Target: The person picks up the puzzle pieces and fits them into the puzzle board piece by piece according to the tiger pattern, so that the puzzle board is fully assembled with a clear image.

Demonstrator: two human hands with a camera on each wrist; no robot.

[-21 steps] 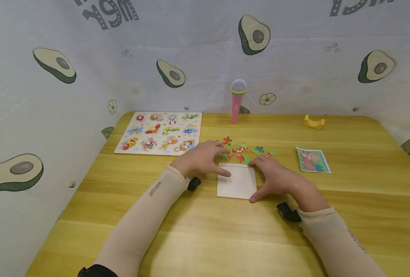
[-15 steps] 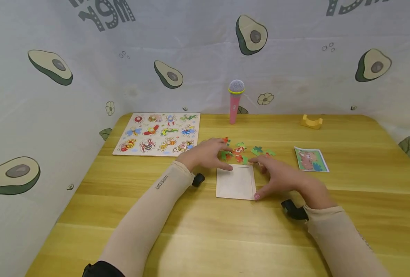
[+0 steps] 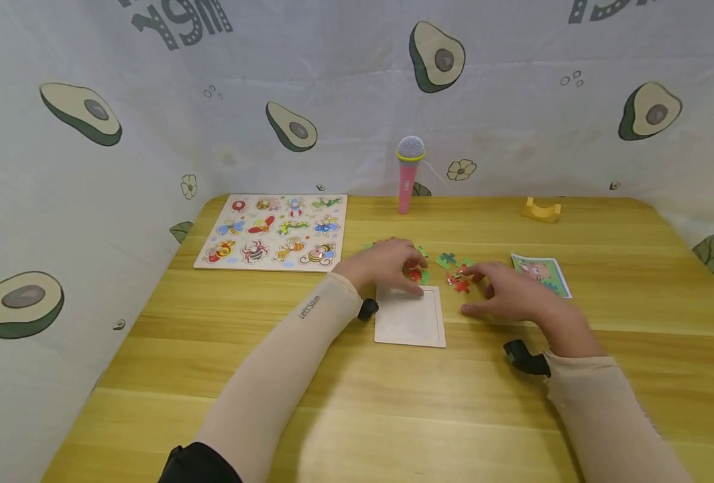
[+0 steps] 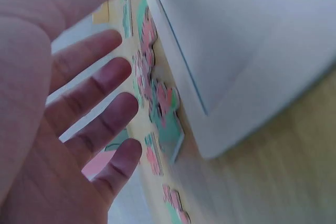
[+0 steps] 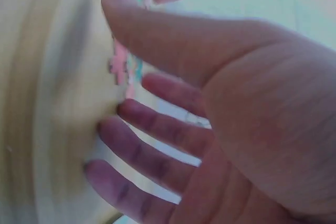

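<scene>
In the head view a shallow white puzzle tray lies flat in the middle. Cardboard-like jigsaw pieces in red and green are spread behind it, partly hidden by my left hand. That hand hovers over the tray's back left corner, its fingers spread and holding nothing in the left wrist view. My right hand is off the tray's right side, fingertips right at some red pieces. The right wrist view shows its thumb apart from its loosely bent fingers, with nothing gripped.
A picture card lies just beyond my right hand. An insect puzzle board rests at the back left. A pink toy microphone stands upright at the back, and a yellow arch-shaped block sits at the back right.
My right hand has left the tray's right edge and moved right. Red pieces now show by its fingertips. My left hand has shifted right, over the pieces behind the tray.
</scene>
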